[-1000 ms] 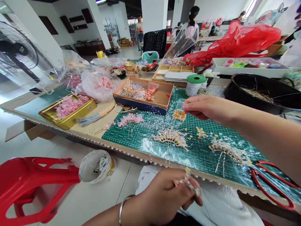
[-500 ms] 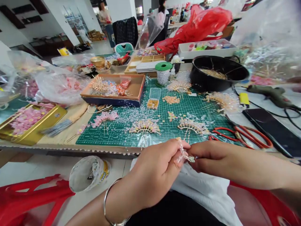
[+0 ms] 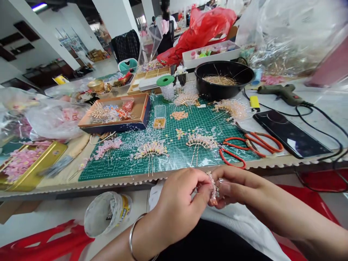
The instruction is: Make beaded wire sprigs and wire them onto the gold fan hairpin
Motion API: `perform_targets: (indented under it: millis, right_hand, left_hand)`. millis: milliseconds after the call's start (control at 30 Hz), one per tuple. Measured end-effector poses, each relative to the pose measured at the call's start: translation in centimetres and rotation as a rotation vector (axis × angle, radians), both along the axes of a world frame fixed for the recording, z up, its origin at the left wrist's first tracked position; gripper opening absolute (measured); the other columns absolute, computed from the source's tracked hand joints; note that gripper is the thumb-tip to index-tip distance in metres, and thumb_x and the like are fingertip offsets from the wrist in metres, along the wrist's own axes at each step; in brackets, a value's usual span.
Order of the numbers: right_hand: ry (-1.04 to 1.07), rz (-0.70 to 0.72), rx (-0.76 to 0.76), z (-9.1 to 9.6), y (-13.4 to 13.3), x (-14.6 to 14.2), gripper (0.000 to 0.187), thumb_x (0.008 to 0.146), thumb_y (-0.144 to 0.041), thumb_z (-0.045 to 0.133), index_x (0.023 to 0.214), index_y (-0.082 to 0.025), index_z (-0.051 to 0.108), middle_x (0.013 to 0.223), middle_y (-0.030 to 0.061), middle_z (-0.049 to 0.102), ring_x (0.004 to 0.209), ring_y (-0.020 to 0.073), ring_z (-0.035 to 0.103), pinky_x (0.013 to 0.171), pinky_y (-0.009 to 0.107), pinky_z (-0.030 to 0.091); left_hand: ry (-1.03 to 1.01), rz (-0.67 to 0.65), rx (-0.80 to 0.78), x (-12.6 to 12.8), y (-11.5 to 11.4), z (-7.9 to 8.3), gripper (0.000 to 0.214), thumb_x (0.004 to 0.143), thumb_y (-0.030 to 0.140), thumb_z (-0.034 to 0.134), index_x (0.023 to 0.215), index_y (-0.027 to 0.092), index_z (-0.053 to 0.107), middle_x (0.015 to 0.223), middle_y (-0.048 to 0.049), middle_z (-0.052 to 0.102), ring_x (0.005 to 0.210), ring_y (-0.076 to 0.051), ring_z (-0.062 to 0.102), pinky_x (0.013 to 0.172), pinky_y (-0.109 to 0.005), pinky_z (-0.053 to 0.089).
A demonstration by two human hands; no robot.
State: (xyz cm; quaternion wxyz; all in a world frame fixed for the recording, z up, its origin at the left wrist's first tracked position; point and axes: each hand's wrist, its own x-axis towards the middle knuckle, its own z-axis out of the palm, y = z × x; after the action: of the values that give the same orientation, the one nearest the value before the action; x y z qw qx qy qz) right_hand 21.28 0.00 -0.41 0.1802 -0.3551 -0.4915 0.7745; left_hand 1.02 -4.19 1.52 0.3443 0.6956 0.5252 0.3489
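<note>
Both hands meet over the lap, just below the table edge (image 3: 174, 177). The left hand (image 3: 176, 206) and right hand (image 3: 233, 186) pinch a small beaded ornament (image 3: 212, 185) between closed fingertips; it looks like a wired bead cluster, though it is too small to be sure. Red scissors (image 3: 244, 143) lie on the green cutting mat (image 3: 174, 152) beyond.

This is a craft workshop where people make bead hair combs. The long white work table (image 3: 320, 94) holds a green cutting mat with white grid lines (image 3: 174, 156), and fan-shaped beaded hair combs (image 3: 150, 148) lie on it. At 12 o'clock stands a round black bowl of gold wires (image 3: 224, 78). At 2 o'clock lies a green glue gun (image 3: 280, 92). At 3 o'clock lie red-handled scissors (image 3: 244, 145). At 10 o'clock sits an open brown box of beads (image 3: 116, 112). More work tables with people show far back at 12 o'clock.
</note>
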Motion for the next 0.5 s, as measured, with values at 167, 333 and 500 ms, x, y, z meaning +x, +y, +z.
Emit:
perform_targets:
  millis: [167,333,500]
  right_hand:
    - [0.085,-0.185,-0.122,-0.4,-0.4,0.4,0.034,0.088,-0.054,0.073,0.103,-0.023,0.070,0.088,0.0031,0.069,0.083,0.0181,0.066,0.079,0.029,0.052]
    - [0.147,-0.222,-0.285,-0.7,-0.1,0.1,0.033,0.080,-0.048,0.083,0.087,-0.020,0.067,0.079,0.0003,0.068,0.072,0.0144,0.067,0.072,0.028,0.054]
    - [0.169,-0.205,-0.334,-1.1,0.0,-0.6,0.028,0.084,-0.043,0.081,0.086,-0.020,0.066,0.079,-0.0013,0.068,0.070,0.0122,0.067,0.071,0.027,0.055]
  left_hand:
    - [0.077,-0.036,0.073,0.7,0.1,-0.5,0.012,0.096,0.019,0.055,0.085,0.021,0.059,0.070,0.0008,0.069,0.070,-0.016,0.065,0.077,-0.030,0.049]
    - [0.149,-0.066,0.253,0.6,0.2,-1.2,0.011,0.095,0.015,0.052,0.087,0.020,0.058,0.077,-0.0025,0.071,0.070,-0.015,0.063,0.069,-0.028,0.046]
    - [0.169,-0.109,0.338,0.2,0.2,-1.7,0.010,0.093,0.013,0.052,0.088,0.019,0.058,0.070,-0.0011,0.067,0.064,-0.014,0.059,0.066,-0.028,0.044]
